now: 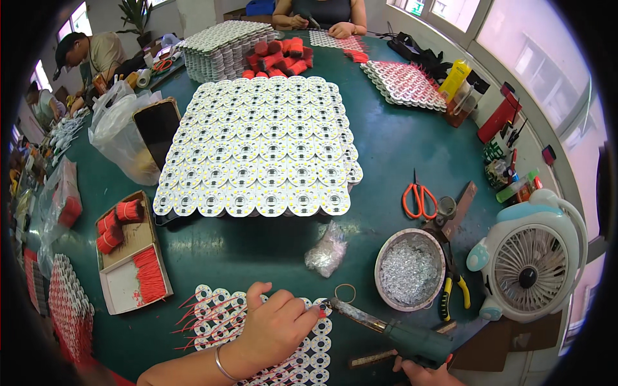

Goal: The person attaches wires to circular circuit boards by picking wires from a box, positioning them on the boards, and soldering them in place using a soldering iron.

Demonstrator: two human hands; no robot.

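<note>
My left hand (277, 328) rests on a sheet of round white circuit discs (222, 315) with red wires, its fingers pinched near the front right discs. My right hand (421, 373) grips a green-handled soldering iron (386, 331) at the lower edge; the iron's tip points left and meets the discs by my left fingertips. A large stack of white disc panels (257, 151) lies in the middle of the green table (399, 161).
A round tin of silvery bits (410, 270), a small bag (326, 251), orange scissors (418, 199), yellow pliers (454, 293) and a desk fan (528, 264) sit at right. A cardboard box of red wires (132, 254) is at left. Other people work at the far side.
</note>
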